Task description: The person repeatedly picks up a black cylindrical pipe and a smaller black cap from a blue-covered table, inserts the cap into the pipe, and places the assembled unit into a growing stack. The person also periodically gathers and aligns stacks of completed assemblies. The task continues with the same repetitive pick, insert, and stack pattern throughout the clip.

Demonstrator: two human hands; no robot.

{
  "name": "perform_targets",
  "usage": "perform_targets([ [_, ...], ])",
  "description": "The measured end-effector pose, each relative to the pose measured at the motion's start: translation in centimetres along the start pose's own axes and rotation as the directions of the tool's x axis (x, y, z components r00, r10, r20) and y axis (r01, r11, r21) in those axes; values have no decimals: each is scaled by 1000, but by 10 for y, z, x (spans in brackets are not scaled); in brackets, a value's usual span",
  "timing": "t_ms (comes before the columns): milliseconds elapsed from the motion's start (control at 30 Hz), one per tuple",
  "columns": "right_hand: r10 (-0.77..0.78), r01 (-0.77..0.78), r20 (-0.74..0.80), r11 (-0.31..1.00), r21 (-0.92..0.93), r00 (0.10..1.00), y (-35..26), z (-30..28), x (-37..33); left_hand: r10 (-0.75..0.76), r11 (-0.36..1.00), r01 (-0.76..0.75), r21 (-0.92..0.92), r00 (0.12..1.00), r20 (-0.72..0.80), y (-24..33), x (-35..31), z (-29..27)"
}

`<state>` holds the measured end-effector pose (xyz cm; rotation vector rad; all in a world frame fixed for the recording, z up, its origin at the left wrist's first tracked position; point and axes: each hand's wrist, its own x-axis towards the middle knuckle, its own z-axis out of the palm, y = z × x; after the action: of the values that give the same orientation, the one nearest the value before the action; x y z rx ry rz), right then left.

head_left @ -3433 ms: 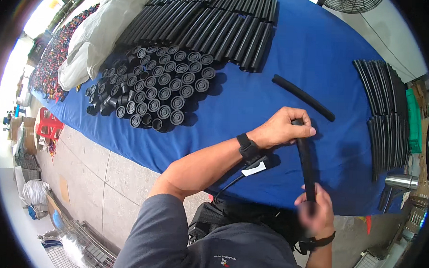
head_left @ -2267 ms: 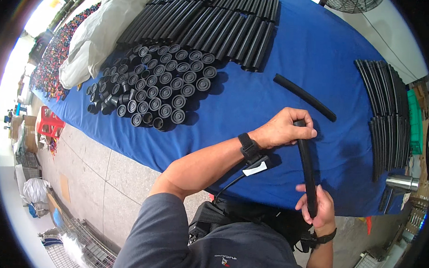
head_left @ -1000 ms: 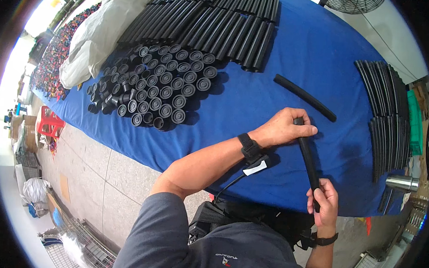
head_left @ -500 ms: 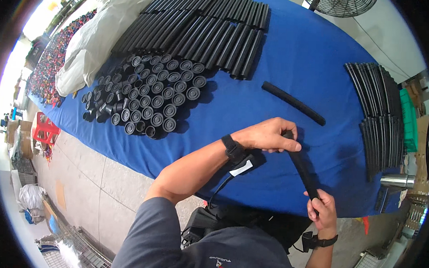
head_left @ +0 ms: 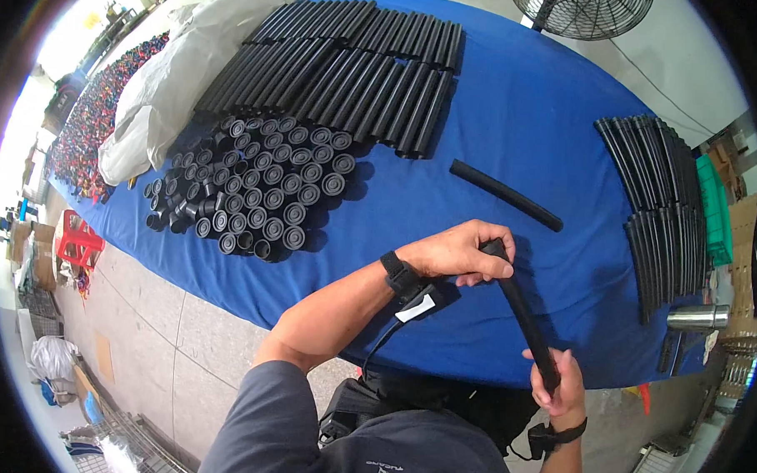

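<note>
A black foam tube (head_left: 526, 321) is slanting over the near edge of the blue table (head_left: 524, 133), with the left hand (head_left: 460, 252) curling its fingers around the far end and the right hand (head_left: 559, 385) gripping the near end. Another loose tube (head_left: 505, 194) is lying just beyond, with upright short tubes (head_left: 255, 190) sitting far left and curved black strips (head_left: 655, 204) lying right.

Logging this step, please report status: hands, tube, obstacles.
Left hand grips the black foam tube at top. Right hand grips its lower end. Nothing blocks.

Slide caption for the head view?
Left hand and right hand grip a black tube above a blue table.
</note>
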<state>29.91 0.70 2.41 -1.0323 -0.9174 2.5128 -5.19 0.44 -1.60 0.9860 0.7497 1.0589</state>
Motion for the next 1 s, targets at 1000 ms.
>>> perform_targets([
  [1000, -345, 245, 214, 48, -968, 914, -57, -2, 14, -131, 989, 138, 56, 983, -125, 10, 8, 12],
])
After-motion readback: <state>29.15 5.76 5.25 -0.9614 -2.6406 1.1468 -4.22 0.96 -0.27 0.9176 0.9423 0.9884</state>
